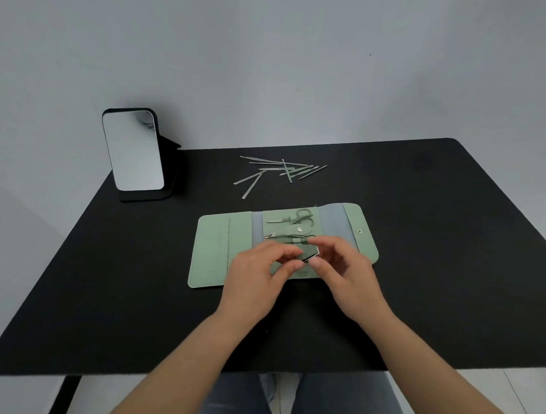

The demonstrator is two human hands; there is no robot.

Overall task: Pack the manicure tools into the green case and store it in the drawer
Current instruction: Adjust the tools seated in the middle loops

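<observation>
Green case (211, 249) is lying open with scissors (300, 218) already seated; both hands, left hand (255, 278) and right hand (345, 266), are pinching a small metal tool (310, 253) in their grip, while loose tools (276, 171) are waiting on the bench (113, 289).

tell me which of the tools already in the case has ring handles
The scissors, at the far end of the green case middle panel. Their two loop handles set them apart; the tool below has straight arms.

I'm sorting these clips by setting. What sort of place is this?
Probably a plain desk at home or in a bare recording room: a black table against a blank grey wall, a small standing mirror, and an open green case of manicure tools.
</observation>
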